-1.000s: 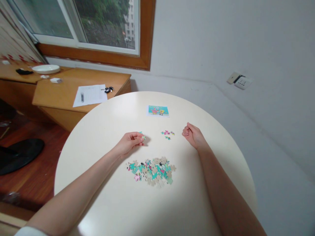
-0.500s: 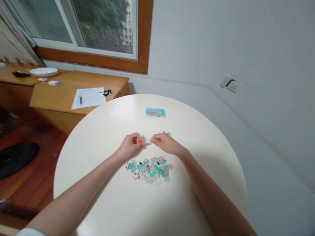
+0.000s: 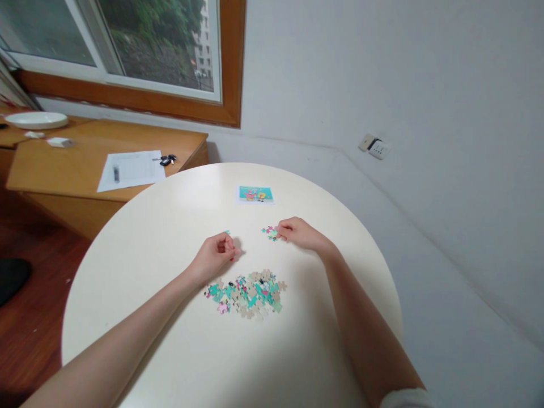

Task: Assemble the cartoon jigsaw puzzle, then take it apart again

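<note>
My right hand (image 3: 296, 232) is pinched at the right side of a small cluster of jigsaw pieces (image 3: 269, 230) on the white table. A light green puzzle piece (image 3: 274, 234) shows at its fingertips, partly hidden by them. To the left, my left hand (image 3: 216, 253) rests with its fingers curled and thumb closed, and no piece shows between them. Just beyond its knuckles lies a teal bit of puzzle (image 3: 227, 232), mostly covered. Nearer to me spreads a loose pile of puzzle pieces (image 3: 250, 294), some teal or pink, others with the grey back up.
A picture card (image 3: 255, 194) with cartoon figures lies at the far side of the round table (image 3: 140, 255). Beyond its left edge stands a wooden desk (image 3: 85, 153) with a paper sheet (image 3: 131, 170), keys (image 3: 168, 160) and a white plate (image 3: 37, 119).
My right hand has moved away from my left hand to the puzzle cluster. The green piece at my left fingertips is gone from there. The view has turned slightly right.
</note>
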### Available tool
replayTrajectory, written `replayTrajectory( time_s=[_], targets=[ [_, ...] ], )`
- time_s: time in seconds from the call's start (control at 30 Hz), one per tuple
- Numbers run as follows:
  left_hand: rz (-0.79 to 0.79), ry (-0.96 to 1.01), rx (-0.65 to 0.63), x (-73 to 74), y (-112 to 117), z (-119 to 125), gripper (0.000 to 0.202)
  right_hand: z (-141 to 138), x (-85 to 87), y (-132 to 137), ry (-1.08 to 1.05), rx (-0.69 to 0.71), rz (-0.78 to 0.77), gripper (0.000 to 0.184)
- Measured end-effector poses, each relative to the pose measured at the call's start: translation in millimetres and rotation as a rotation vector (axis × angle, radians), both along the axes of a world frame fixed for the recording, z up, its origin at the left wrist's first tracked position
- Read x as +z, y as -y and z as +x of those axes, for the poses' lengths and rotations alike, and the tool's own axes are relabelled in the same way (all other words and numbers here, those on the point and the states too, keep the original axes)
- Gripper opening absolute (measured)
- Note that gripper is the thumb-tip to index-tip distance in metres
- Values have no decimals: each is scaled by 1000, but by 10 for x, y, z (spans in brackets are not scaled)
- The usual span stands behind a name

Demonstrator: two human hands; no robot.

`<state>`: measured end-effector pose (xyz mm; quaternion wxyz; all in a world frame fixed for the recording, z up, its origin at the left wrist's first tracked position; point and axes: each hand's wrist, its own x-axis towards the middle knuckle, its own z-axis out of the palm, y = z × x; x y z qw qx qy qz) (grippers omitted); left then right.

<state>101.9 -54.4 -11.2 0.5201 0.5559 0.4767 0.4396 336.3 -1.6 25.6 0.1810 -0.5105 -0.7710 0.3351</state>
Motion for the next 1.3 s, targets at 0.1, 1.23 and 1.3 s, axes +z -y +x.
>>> replayTrajectory(
  time_s=[0.1,1.23,1.3],
  targets=[
    [-5,-8,-15,-20,-6,2,28,281,-103,-116,-11,-163,-43,31],
    [193,-418,-193,30,66,23,30,-433,-187,167,-163,327,-262,29],
    [201,-432,-122,57,15,-42,31,-404,-213,146,-219,292,-284,30]
  ],
)
